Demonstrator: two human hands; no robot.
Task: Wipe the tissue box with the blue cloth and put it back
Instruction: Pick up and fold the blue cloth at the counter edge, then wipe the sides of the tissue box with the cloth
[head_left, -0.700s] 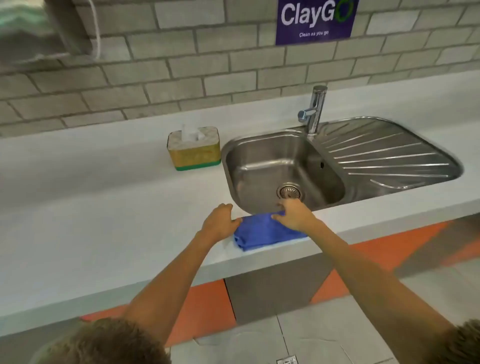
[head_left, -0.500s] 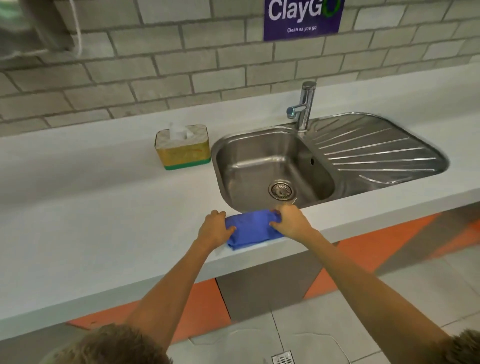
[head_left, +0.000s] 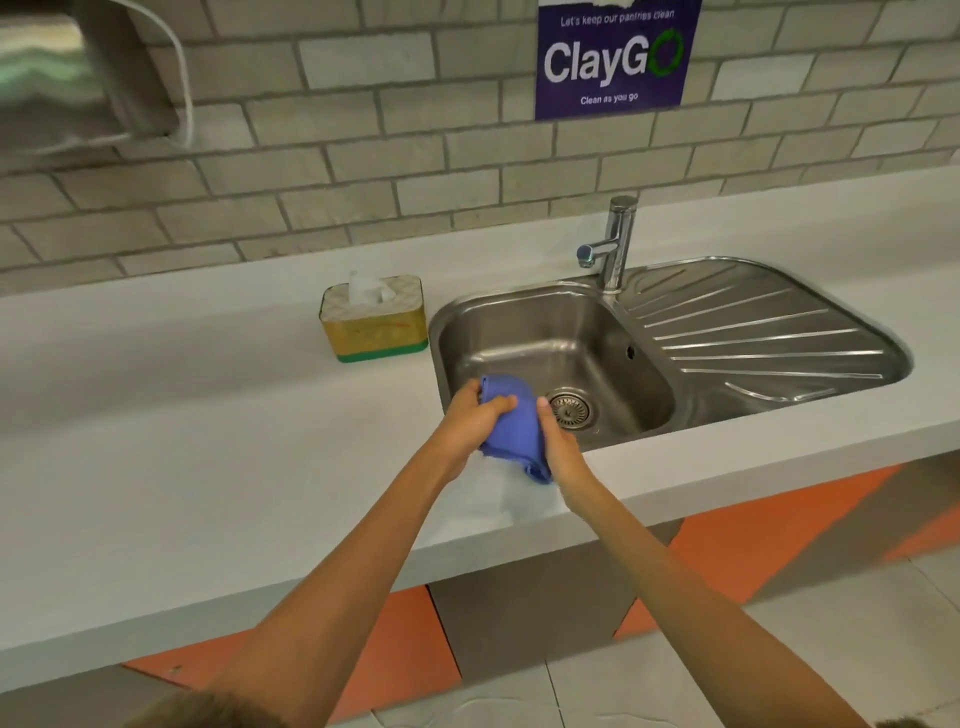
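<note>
The blue cloth (head_left: 511, 423) is bunched up and held off the counter over the near left rim of the sink. My left hand (head_left: 467, 421) grips its left side with the thumb over the top. My right hand (head_left: 558, 447) holds its right side and lower end. The tissue box (head_left: 374, 325) is yellow with a green base and a pale patterned top, and a white tissue sticks out of it. It stands upright on the counter just left of the sink, well behind and left of both hands.
A steel sink (head_left: 566, 312) with a drain (head_left: 570, 409), a tap (head_left: 613, 244) and a ribbed drainboard (head_left: 769, 332) is set into the grey counter (head_left: 208, 441). A brick wall with a purple sign (head_left: 613, 57) runs behind. A wet patch (head_left: 498, 493) lies under the hands.
Both hands have lifted the blue cloth off the counter edge and bunched it up between them, over the sink's near rim. The view has shifted closer.
</note>
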